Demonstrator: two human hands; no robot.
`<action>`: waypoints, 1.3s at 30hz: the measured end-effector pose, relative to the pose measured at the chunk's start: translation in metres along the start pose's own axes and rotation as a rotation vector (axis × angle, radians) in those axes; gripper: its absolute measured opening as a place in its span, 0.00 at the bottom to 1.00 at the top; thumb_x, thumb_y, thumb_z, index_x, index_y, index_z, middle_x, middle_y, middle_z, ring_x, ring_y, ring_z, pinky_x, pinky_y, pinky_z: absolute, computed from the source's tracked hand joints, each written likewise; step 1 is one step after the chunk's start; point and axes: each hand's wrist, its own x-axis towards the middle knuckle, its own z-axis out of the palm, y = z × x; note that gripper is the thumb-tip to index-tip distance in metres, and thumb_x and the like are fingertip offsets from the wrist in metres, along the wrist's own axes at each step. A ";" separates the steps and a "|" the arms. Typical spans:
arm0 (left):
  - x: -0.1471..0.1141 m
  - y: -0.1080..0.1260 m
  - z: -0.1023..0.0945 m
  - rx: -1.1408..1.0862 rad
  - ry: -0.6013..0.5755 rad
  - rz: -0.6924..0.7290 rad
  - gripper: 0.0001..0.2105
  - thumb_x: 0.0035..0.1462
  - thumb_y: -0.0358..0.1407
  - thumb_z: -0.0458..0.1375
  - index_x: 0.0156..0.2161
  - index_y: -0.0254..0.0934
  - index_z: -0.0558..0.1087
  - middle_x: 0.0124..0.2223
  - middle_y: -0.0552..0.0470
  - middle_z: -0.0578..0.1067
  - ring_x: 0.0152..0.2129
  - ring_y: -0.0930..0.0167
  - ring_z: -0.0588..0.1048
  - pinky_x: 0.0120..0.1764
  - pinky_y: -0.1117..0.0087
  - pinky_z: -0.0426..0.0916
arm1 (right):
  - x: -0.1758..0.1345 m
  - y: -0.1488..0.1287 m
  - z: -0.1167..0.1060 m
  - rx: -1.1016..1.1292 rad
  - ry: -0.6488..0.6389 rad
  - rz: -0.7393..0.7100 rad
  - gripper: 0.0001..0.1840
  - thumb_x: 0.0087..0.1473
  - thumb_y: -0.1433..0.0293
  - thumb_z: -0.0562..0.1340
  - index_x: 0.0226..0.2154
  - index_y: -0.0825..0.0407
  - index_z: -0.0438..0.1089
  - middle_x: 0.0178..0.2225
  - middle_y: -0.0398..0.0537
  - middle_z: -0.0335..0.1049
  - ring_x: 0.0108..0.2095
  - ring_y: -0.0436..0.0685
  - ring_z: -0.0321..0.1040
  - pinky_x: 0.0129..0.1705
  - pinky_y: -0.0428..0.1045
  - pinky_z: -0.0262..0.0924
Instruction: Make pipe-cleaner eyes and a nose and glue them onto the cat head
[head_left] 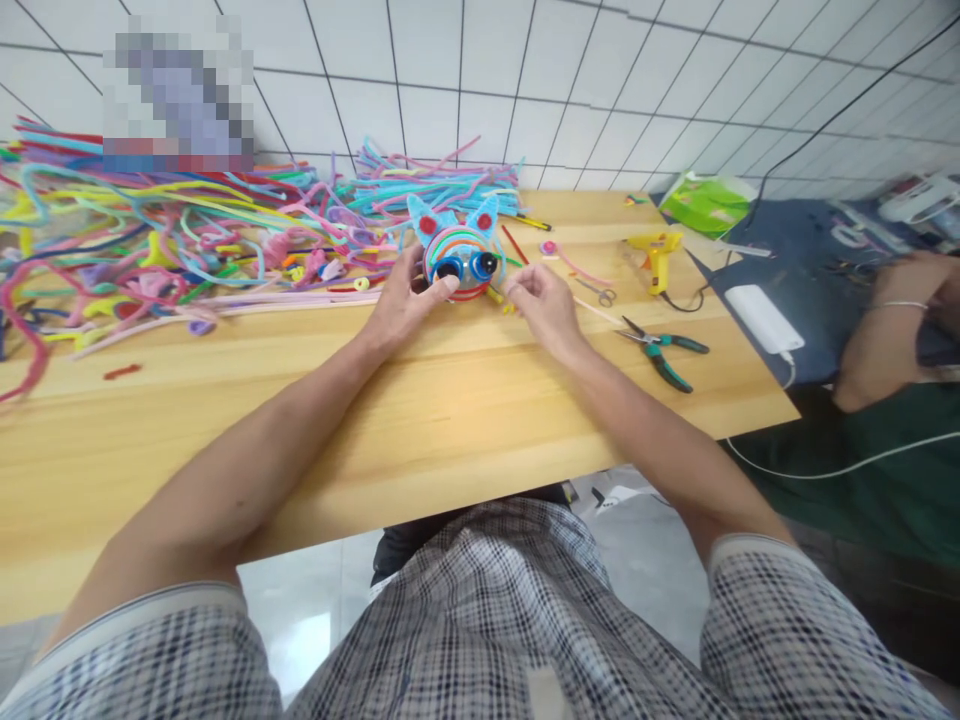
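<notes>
A pipe-cleaner animal head point(459, 240) with light blue ears, red ear centres, a striped top and big blue-and-black eyes stands at the far middle of the table. My left hand point(403, 300) grips it from the left, its thumb across the front under one eye. Close by on the right, my right hand point(546, 305) has thumb and forefinger pinched together. A thin light blue strand curves from the head towards those fingertips, but what they hold is too small to make out.
Loose pipe cleaners point(300, 205) in many colours heap along the left and back. Pliers point(664, 350), a yellow glue gun point(654, 258) and small scissors point(602, 293) lie to the right. Beyond are a white power strip point(763, 318) and another person's arm point(892, 320).
</notes>
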 end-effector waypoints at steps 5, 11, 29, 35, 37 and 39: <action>-0.002 0.003 -0.002 0.004 0.013 -0.042 0.39 0.56 0.62 0.73 0.64 0.42 0.71 0.67 0.40 0.76 0.63 0.53 0.78 0.65 0.50 0.74 | 0.018 0.007 0.002 0.146 0.099 -0.130 0.11 0.60 0.58 0.69 0.39 0.47 0.73 0.34 0.40 0.76 0.36 0.53 0.72 0.43 0.49 0.68; -0.006 0.005 0.000 0.014 0.003 -0.053 0.39 0.59 0.60 0.73 0.66 0.42 0.69 0.68 0.39 0.76 0.63 0.54 0.79 0.64 0.52 0.75 | 0.033 0.009 0.014 0.382 -0.016 -0.043 0.13 0.58 0.58 0.72 0.38 0.47 0.73 0.28 0.36 0.71 0.27 0.48 0.66 0.32 0.46 0.64; -0.007 0.091 0.013 0.855 -0.006 0.421 0.06 0.73 0.38 0.63 0.51 0.43 0.78 0.54 0.45 0.84 0.52 0.61 0.81 0.57 0.53 0.75 | 0.031 0.000 0.016 0.616 -0.086 0.068 0.13 0.53 0.58 0.72 0.34 0.48 0.74 0.26 0.38 0.71 0.26 0.50 0.64 0.29 0.47 0.58; 0.018 0.089 0.019 0.863 -0.093 0.419 0.05 0.74 0.37 0.63 0.51 0.44 0.79 0.50 0.46 0.84 0.49 0.61 0.82 0.54 0.53 0.73 | 0.030 0.003 0.017 0.607 -0.058 0.077 0.11 0.55 0.59 0.71 0.34 0.48 0.73 0.26 0.37 0.70 0.26 0.49 0.62 0.30 0.48 0.57; 0.021 0.085 0.021 0.884 -0.106 0.403 0.05 0.74 0.37 0.62 0.50 0.44 0.80 0.50 0.47 0.85 0.49 0.60 0.81 0.54 0.52 0.72 | 0.029 0.003 0.015 0.599 -0.060 0.065 0.12 0.56 0.59 0.72 0.34 0.48 0.73 0.26 0.37 0.70 0.26 0.49 0.62 0.30 0.48 0.57; 0.022 0.082 0.022 0.909 -0.112 0.371 0.06 0.74 0.38 0.62 0.50 0.44 0.81 0.50 0.47 0.85 0.49 0.59 0.80 0.55 0.51 0.71 | 0.028 0.002 0.014 0.594 -0.075 0.048 0.13 0.56 0.58 0.72 0.34 0.48 0.72 0.26 0.36 0.69 0.26 0.49 0.61 0.30 0.48 0.58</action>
